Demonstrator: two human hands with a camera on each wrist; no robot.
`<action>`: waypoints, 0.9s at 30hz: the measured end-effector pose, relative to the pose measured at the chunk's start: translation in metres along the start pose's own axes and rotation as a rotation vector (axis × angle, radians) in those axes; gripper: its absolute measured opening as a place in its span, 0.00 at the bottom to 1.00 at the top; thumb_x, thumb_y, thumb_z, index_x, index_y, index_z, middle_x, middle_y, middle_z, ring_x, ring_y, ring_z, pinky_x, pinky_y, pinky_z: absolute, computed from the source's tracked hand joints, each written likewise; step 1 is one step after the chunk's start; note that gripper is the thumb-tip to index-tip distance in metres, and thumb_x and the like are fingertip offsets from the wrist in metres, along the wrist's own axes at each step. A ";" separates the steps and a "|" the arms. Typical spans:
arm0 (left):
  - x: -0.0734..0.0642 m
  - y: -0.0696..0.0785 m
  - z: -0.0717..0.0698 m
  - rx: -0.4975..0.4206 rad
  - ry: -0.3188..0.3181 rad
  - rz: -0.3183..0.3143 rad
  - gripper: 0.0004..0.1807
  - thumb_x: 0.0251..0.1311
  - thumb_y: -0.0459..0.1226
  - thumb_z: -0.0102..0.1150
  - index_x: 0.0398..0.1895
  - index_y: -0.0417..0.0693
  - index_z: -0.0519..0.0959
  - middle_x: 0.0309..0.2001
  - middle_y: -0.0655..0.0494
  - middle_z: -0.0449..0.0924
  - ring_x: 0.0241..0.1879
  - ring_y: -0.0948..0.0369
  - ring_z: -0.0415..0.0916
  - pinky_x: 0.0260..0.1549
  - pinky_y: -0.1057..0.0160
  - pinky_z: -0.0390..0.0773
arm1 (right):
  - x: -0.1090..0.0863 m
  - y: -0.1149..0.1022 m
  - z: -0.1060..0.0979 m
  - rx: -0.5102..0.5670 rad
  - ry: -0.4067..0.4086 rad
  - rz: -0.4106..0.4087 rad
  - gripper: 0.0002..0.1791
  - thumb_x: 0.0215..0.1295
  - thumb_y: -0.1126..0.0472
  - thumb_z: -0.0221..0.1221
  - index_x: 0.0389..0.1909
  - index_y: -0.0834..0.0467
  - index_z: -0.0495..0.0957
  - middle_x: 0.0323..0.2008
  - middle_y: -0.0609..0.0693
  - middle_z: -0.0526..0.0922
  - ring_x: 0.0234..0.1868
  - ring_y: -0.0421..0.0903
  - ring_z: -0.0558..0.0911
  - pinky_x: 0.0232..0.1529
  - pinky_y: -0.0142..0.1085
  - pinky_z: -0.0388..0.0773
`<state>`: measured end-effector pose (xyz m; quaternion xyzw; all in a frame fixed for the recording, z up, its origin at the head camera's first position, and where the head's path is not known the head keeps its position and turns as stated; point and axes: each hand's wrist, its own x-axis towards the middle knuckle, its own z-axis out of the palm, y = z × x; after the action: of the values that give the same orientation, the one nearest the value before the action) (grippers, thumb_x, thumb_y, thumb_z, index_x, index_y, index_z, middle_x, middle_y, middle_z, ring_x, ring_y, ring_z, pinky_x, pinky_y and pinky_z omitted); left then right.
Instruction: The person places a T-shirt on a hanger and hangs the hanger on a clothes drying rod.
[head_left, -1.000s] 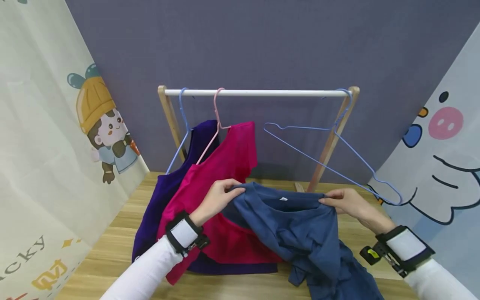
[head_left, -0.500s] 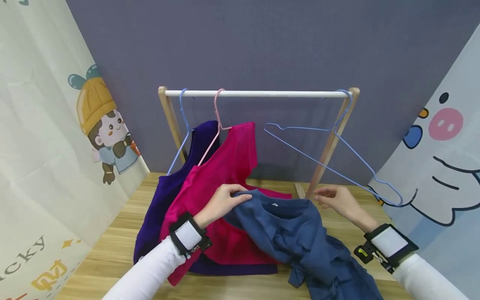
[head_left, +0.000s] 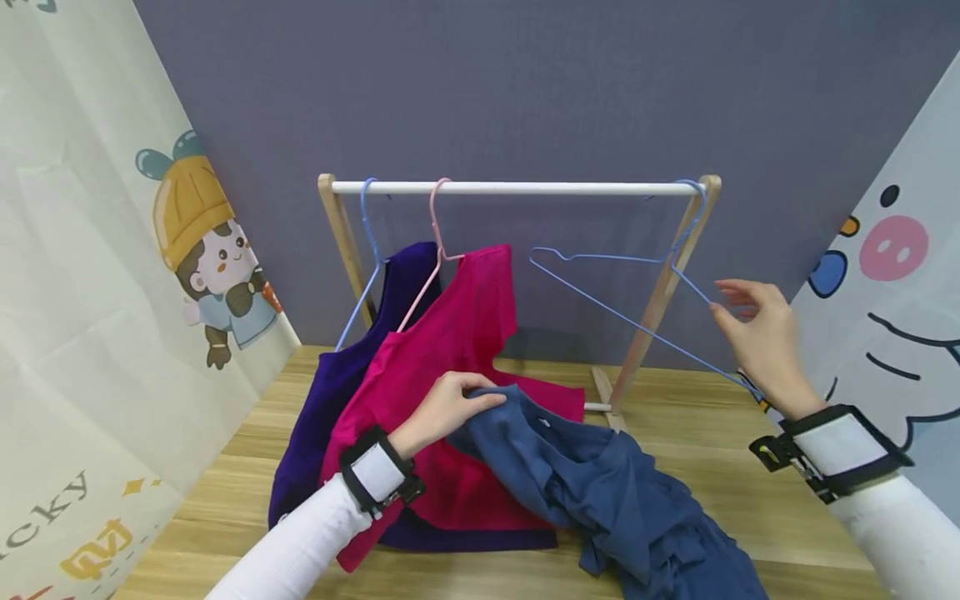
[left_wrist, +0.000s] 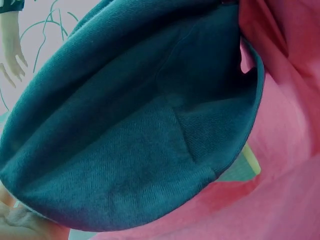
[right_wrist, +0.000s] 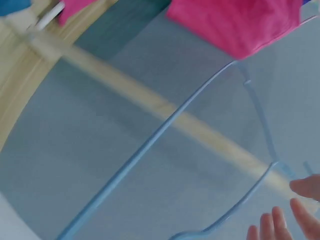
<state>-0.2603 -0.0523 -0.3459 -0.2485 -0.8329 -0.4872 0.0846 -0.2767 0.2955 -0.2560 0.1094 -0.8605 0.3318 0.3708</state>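
Observation:
My left hand [head_left: 450, 412] pinches the neckline of a dark blue shirt [head_left: 637, 504]. The rest of the shirt lies bunched toward the front right. In the left wrist view the lifted shirt collar [left_wrist: 125, 175] fills much of the picture, above my left fingers [left_wrist: 25, 220]. My right hand [head_left: 761, 342] is raised at the right arm of a bare blue hanger [head_left: 653, 335] that hangs at the rod's right end. Thumb and fingers [right_wrist: 280, 225] are spread near the hanger in the right wrist view, not closed round it.
A white rod [head_left: 555, 188] on a wooden frame [head_left: 652, 312] also carries a magenta top [head_left: 480, 300] on a pink hanger [head_left: 435, 217] and a purple top [head_left: 300, 450] on a blue hanger, both at left. Their hems reach the wooden table [head_left: 202, 508].
My right hand has let go of the shirt's neckline and moved up and right to the bare hanger. The shirt's right side has sagged. The left hand keeps its hold, shifting slightly.

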 end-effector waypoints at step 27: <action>-0.004 0.001 -0.001 -0.009 -0.028 0.014 0.07 0.50 0.38 0.62 0.32 0.45 0.83 0.31 0.56 0.82 0.34 0.62 0.75 0.39 0.66 0.73 | 0.005 0.015 -0.021 0.221 -0.147 0.357 0.13 0.61 0.52 0.53 0.43 0.53 0.75 0.30 0.31 0.70 0.33 0.31 0.68 0.30 0.18 0.64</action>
<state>-0.2567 -0.0537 -0.3458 -0.2615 -0.8299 -0.4870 0.0752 -0.2748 0.3212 -0.2493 0.0190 -0.8493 0.4756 0.2282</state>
